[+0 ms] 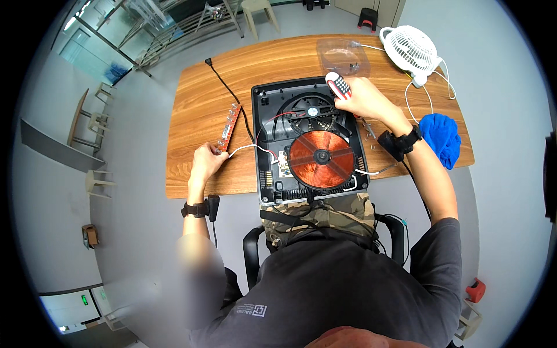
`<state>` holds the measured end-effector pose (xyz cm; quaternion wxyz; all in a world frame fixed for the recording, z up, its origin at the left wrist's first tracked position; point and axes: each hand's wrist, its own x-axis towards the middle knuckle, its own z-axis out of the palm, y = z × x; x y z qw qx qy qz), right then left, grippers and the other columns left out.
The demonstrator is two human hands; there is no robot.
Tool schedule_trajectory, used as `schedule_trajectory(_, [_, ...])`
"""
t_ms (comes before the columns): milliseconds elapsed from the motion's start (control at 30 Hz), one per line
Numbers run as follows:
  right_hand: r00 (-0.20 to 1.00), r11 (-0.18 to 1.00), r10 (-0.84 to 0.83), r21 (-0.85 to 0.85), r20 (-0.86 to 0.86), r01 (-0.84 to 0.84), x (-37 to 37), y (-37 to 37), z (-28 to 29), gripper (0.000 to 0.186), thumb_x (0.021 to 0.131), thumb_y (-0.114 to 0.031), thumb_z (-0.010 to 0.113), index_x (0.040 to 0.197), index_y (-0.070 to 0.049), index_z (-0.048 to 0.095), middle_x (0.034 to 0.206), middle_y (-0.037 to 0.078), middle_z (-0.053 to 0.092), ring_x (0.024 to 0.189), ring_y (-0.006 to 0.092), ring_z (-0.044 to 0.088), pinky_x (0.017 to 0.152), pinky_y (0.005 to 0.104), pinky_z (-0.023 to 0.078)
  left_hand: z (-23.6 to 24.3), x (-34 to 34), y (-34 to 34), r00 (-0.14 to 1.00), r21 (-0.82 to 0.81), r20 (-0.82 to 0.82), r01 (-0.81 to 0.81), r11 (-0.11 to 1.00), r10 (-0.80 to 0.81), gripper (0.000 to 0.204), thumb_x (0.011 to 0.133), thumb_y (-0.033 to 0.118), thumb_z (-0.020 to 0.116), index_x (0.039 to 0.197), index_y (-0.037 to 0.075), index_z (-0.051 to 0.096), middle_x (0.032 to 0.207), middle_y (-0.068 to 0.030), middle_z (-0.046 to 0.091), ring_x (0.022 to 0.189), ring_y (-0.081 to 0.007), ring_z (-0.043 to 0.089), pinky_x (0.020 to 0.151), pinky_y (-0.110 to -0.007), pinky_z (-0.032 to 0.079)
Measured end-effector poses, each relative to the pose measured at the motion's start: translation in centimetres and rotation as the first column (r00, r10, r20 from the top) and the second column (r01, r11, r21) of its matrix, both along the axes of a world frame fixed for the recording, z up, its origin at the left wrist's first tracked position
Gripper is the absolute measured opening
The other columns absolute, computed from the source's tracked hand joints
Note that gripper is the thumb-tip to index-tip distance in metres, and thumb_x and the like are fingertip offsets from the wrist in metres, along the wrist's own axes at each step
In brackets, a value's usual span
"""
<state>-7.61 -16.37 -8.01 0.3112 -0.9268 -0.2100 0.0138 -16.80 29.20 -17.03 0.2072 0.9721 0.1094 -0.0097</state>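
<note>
My left hand (205, 162) is closed on the lower end of a long red circuit board (229, 124), from which white and red wires run into an opened black induction cooker (270, 93). The cooker holds a cooling fan (304, 113), a round copper coil (310, 148) and a small pale board (284, 168). My right hand (362, 101) is closed around a white-and-red object with a dark dotted panel (339, 84), held over the cooker's top right corner beside the fan. A few small metal pieces (366, 130) lie right of the cooker.
A clear plastic container (342, 58), a white fan (409, 49) with cords and a blue cloth (440, 142) are on the right of the wooden table (191, 116). A black plugged cable (220, 81) crosses the left. Stools (255, 11) and a metal rack (162, 40) stand beyond.
</note>
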Motion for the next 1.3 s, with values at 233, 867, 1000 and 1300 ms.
schedule_trajectory(233, [0.997, 0.999, -0.032, -0.042, -0.069, 0.029, -0.4, -0.2, -1.5, 0.031, 0.078, -0.022, 0.072, 0.087, 0.007, 0.065, 0.077, 0.027, 0.069, 0.075, 0.0401, 0.070, 0.072, 0.0456, 0.054, -2.1, -0.2, 0.2, 0.999, 0.024, 0.037, 0.023, 0.999, -0.024, 0.043, 0.074, 0.032, 0.082, 0.085, -0.006, 0.065, 0.084, -0.0271, 0.072, 0.084, -0.0400, 0.072, 0.079, -0.044, 0.056])
schedule_trajectory(867, [0.986, 0.997, -0.016, -0.072, -0.164, 0.004, -0.6, -0.5, -2.5, 0.033, 0.079, -0.026, 0.073, 0.087, 0.006, 0.069, 0.075, 0.027, 0.070, 0.073, 0.0373, 0.073, 0.071, 0.0446, 0.057, 2.8, 0.2, -2.3, 0.997, 0.153, -0.064, -0.025, 0.988, 0.035, 0.046, 0.082, 0.046, 0.083, 0.088, 0.003, 0.068, 0.085, -0.0173, 0.074, 0.085, -0.0358, 0.073, 0.076, -0.045, 0.056])
schedule_trajectory(1000, [0.982, 0.996, -0.022, -0.086, -0.186, 0.006, -0.5, -0.5, -2.3, 0.035, 0.079, -0.027, 0.073, 0.089, 0.007, 0.069, 0.077, 0.026, 0.071, 0.075, 0.0377, 0.074, 0.072, 0.0451, 0.057, 5.7, 2.3, -5.4, 0.965, 0.089, 0.151, 0.200, 0.976, -0.212, 0.031, 0.086, 0.028, 0.080, 0.087, 0.000, 0.067, 0.081, -0.0174, 0.071, 0.080, -0.0351, 0.070, 0.073, -0.044, 0.054])
schedule_trajectory(1300, [0.963, 0.971, -0.148, -0.216, -0.224, 0.098, -1.2, -0.1, -1.9, 0.044, 0.076, -0.032, 0.076, 0.106, 0.000, 0.071, 0.099, 0.025, 0.075, 0.096, 0.0405, 0.073, 0.087, 0.0475, 0.057, 7.3, 8.3, -20.3, 0.633, 0.256, 0.104, 0.729, 0.635, -0.767, 0.030, 0.089, 0.026, 0.076, 0.109, 0.005, 0.071, 0.109, -0.0132, 0.069, 0.101, -0.0357, 0.070, 0.085, -0.046, 0.058])
